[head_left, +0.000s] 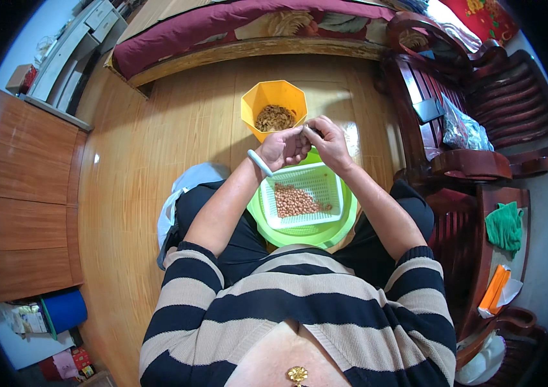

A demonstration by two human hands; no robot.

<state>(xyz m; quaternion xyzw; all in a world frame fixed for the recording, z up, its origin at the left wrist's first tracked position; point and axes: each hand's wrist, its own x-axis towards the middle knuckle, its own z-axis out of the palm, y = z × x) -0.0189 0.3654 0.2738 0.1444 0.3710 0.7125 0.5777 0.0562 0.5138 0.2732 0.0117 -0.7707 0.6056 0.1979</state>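
My left hand (282, 148) is turned palm up, its fingers curled and its thumb meeting my right fingertips; whatever lies in its palm is hidden. Thumb and fingers of my right hand (329, 143) pinch what looks like a peanut, mostly covered by the fingers. Both hands are held over the gap between a yellow bin (273, 94) and a white basket (325, 178). Dry brown shells (274, 119) lie in the bin. Shelled reddish peanuts (293, 201) are heaped in the basket, which sits in a bright green basin (350, 216) between my knees.
A pale plastic bag (169, 216) is by my left leg. Dark wooden seats (467, 166) stand at the right, with a phone (428, 110), a plastic bag and a green cloth (505, 227). A low bed (254, 46) spans the far side; wooden cabinets (22, 193) stand left.
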